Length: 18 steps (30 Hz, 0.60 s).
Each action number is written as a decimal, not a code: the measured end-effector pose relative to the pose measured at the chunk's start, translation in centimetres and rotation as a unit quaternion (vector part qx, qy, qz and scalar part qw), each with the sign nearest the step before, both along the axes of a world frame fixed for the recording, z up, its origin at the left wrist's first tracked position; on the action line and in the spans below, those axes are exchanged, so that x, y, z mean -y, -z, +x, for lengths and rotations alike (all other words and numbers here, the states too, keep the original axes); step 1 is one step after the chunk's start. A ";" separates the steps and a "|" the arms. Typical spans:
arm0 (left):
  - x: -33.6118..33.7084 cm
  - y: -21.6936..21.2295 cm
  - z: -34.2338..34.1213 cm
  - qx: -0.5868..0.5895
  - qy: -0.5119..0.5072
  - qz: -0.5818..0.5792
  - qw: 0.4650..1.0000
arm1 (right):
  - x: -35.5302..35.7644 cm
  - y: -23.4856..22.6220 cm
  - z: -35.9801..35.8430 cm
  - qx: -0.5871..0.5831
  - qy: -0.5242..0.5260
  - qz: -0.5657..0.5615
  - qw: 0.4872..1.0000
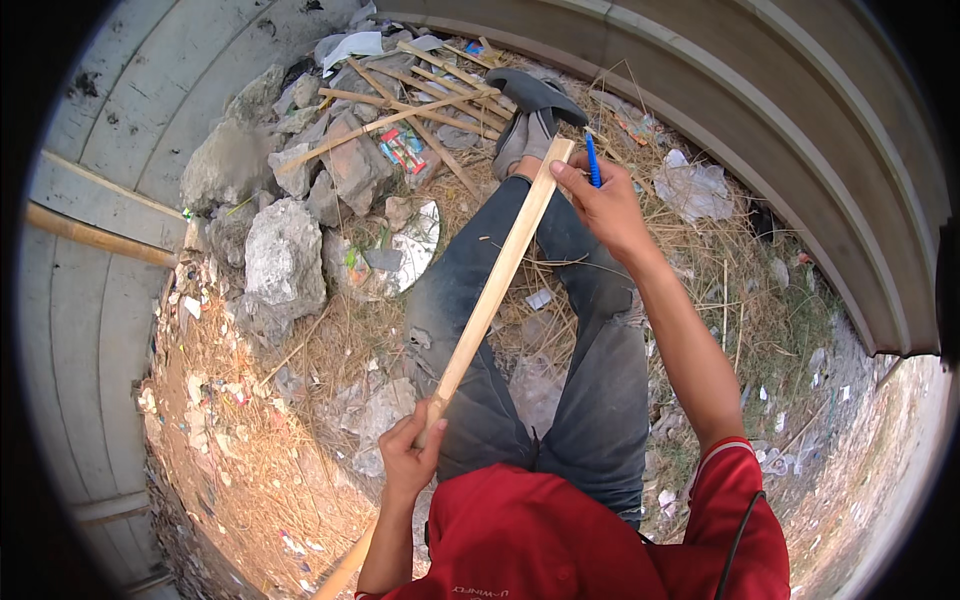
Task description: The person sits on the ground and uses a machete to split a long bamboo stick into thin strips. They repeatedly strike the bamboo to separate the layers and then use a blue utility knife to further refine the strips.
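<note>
A long pale strip of split bamboo or wood (pixel 493 285) lies slantwise over my legs, its near end at the lower left and its far end by my feet. My left hand (pixel 408 452) is closed round the near end. At the far end my right hand (pixel 605 205) is closed too, its thumb pressed on the strip's edge. From its fingers sticks up a slim blue object (pixel 592 160), like a knife handle or a pen; its kind cannot be made out. My palm hides its lower part.
Several similar strips (pixel 425 105) lie piled beyond my feet on the left. Grey rocks and broken concrete (pixel 285 255) stand left of my legs. Dry grass, plastic scraps (pixel 692 188) and litter cover the ground. Corrugated metal sheets (pixel 700 70) curve along the right and far side.
</note>
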<state>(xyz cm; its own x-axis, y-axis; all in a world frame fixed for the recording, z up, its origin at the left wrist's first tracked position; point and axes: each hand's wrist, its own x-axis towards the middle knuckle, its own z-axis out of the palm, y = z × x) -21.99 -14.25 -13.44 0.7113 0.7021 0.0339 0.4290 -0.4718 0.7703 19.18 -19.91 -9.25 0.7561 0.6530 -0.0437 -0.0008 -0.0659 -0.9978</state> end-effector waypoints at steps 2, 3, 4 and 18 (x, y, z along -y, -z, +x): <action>0.0 -0.2 0.0 -0.004 0.003 0.011 1.000 | 0.0 0.1 -0.2 -0.042 -0.002 0.002 0.999; -0.1 -0.2 0.1 -0.007 0.003 0.016 1.000 | 0.0 0.2 -0.7 -0.035 -0.015 0.013 0.999; 0.0 -0.2 0.4 0.008 -0.001 0.013 1.000 | -0.1 0.5 -1.5 -0.028 -0.029 0.023 0.999; -0.2 -0.6 7.2 0.086 -0.062 -0.006 0.994 | 3.0 1.8 -14.5 0.316 -0.228 -0.210 0.897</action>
